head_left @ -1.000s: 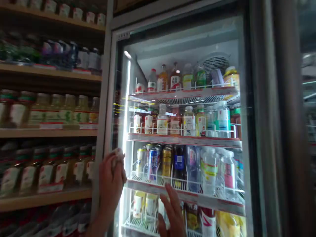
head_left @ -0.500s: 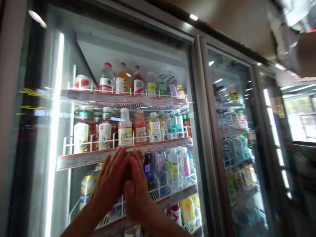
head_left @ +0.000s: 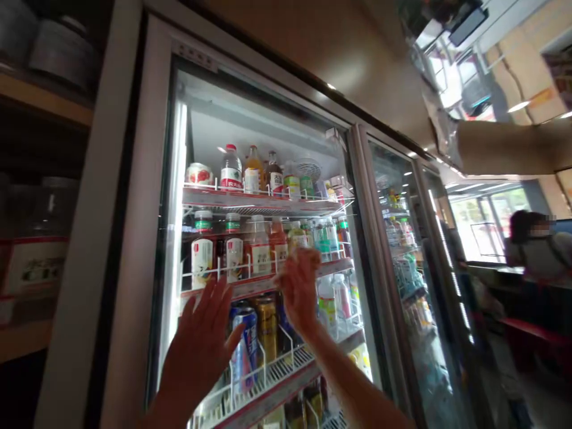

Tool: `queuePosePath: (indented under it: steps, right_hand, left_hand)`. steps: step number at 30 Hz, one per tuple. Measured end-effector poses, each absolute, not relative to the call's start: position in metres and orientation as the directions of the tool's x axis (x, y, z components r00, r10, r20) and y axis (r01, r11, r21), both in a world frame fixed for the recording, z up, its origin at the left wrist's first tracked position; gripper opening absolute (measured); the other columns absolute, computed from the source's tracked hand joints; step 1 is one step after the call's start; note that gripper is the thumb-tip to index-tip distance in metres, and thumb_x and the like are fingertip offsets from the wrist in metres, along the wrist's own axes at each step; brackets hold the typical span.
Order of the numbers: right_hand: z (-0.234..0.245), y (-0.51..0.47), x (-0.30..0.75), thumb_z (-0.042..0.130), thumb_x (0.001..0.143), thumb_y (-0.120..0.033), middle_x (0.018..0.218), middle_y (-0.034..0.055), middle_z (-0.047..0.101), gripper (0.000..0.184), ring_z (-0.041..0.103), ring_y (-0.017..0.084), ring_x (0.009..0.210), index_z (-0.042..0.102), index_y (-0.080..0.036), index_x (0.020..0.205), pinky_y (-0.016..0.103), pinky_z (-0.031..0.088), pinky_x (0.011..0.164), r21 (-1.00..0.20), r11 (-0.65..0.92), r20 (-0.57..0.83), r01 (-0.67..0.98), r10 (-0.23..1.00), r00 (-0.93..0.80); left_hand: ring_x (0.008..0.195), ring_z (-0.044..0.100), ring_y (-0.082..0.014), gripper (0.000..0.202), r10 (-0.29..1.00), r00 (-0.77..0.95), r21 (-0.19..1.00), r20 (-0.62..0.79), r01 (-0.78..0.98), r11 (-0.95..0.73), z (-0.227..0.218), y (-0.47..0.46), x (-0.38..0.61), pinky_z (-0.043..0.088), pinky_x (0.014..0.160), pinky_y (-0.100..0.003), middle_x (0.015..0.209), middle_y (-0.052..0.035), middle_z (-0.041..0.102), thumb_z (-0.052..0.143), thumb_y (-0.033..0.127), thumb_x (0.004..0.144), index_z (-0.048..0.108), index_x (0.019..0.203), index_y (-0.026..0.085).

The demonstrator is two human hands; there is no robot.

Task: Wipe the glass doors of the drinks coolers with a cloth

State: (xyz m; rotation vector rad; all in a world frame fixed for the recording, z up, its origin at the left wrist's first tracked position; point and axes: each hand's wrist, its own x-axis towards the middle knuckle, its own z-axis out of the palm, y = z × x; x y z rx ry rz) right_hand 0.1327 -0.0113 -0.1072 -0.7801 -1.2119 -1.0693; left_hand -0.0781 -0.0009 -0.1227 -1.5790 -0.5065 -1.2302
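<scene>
My left hand is raised with its fingers stretched and spread, and it holds nothing. It stands in front of the glass-fronted drinks fridge, before the second shelf and the cans below it. Higher and to the right is my right hand, its fingers bent and smeared by motion. Whether anything is in it I cannot make out. Behind my hands are a white-labelled bottle with a green cap band, a blue can and a gold can. I cannot tell whether either hand touches the glass.
Bottles such as a red-capped one line the top shelf. A metal door frame separates this fridge from a second fridge. At left is a dark shelf unit. A person is at the far right.
My hands were together at the fingertips and are now apart, the left lower left with fingers spread, the right higher and to the right. The view has shifted, showing the left shelf unit and a person.
</scene>
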Motion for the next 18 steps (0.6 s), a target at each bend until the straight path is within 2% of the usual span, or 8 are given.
queuePosePath:
  steps: [2,5,7,10,12,14,17,18]
  right_hand:
    - [-0.132,-0.012,0.089,0.043,0.089,-0.024,0.131,0.0069,0.051,0.032,0.046,0.021,0.122,0.055,-0.023,0.118,0.042,0.04,0.101,0.244,0.445,0.961,0.862,-0.233,-0.152]
    - [-0.146,-0.014,0.077,0.043,0.087,-0.017,0.115,0.0047,0.06,0.037,0.055,0.017,0.104,0.055,-0.027,0.121,0.034,0.048,0.089,0.318,0.567,0.947,0.76,-0.229,-0.226]
    - [-0.132,-0.012,0.105,0.039,0.085,-0.011,0.112,0.0065,0.061,0.045,0.055,0.017,0.104,0.05,-0.025,0.126,0.034,0.049,0.088,0.233,0.58,0.964,0.781,-0.244,-0.106]
    - [-0.104,-0.007,0.147,0.037,0.083,-0.009,0.115,0.0102,0.059,0.046,0.05,0.021,0.114,0.052,-0.02,0.125,0.044,0.041,0.099,-0.042,0.533,0.929,0.845,-0.29,0.23]
    - [-0.103,-0.005,0.151,0.037,0.083,-0.009,0.119,0.0115,0.056,0.045,0.047,0.022,0.117,0.053,-0.018,0.123,0.045,0.038,0.102,-0.122,0.514,0.904,0.849,-0.296,0.309]
    - [-0.117,-0.006,0.139,0.038,0.083,-0.01,0.125,0.01,0.053,0.045,0.047,0.021,0.117,0.052,-0.019,0.124,0.04,0.04,0.101,-0.03,0.51,0.947,0.86,-0.262,0.188]
    - [-0.137,-0.012,0.121,0.041,0.084,-0.012,0.124,0.0047,0.055,0.045,0.053,0.015,0.11,0.05,-0.025,0.126,0.03,0.044,0.096,0.214,0.554,0.977,0.805,-0.13,-0.17]
    - [-0.139,-0.015,0.12,0.041,0.084,-0.013,0.123,0.0047,0.056,0.045,0.054,0.014,0.109,0.049,-0.024,0.127,0.03,0.044,0.097,0.225,0.569,0.973,0.791,-0.095,-0.209]
  left_hand:
    - [0.138,0.024,-0.0265,0.062,-0.271,0.406,-0.484,0.873,0.795,-0.367,-0.125,0.0,-0.082,0.021,0.113,-0.044,0.143,-0.0174,0.037,0.043,0.029,0.087,0.023,0.142,0.008]
    - [0.138,0.023,-0.0244,0.057,-0.297,0.42,-0.509,0.857,0.777,-0.37,-0.129,-0.002,-0.087,0.021,0.113,-0.042,0.139,-0.0179,0.042,0.042,0.022,0.087,0.028,0.14,0.007]
    - [0.138,0.023,-0.0241,0.055,-0.302,0.416,-0.507,0.858,0.778,-0.371,-0.131,-0.005,-0.086,0.02,0.113,-0.042,0.139,-0.0175,0.042,0.044,0.02,0.086,0.031,0.138,0.007]
    - [0.138,0.024,-0.0243,0.054,-0.303,0.4,-0.496,0.865,0.779,-0.384,-0.131,-0.007,-0.082,0.02,0.114,-0.041,0.141,-0.0164,0.041,0.046,0.019,0.084,0.036,0.136,0.009]
    - [0.137,0.026,-0.0247,0.052,-0.284,0.391,-0.479,0.875,0.781,-0.401,-0.131,-0.005,-0.085,0.021,0.113,-0.042,0.142,-0.0154,0.039,0.047,0.02,0.084,0.038,0.135,0.011]
    - [0.136,0.028,-0.025,0.05,-0.258,0.396,-0.471,0.881,0.777,-0.417,-0.132,-0.001,-0.091,0.022,0.113,-0.043,0.142,-0.0151,0.039,0.046,0.021,0.085,0.04,0.133,0.012]
    - [0.135,0.031,-0.0259,0.045,-0.231,0.385,-0.449,0.894,0.758,-0.473,-0.136,-0.001,-0.094,0.023,0.112,-0.045,0.14,-0.0146,0.042,0.044,0.023,0.085,0.045,0.129,0.013]
    - [0.134,0.033,-0.0264,0.043,-0.202,0.348,-0.401,0.916,0.749,-0.528,-0.137,-0.006,-0.088,0.024,0.112,-0.046,0.139,-0.0141,0.044,0.043,0.025,0.086,0.047,0.127,0.013]
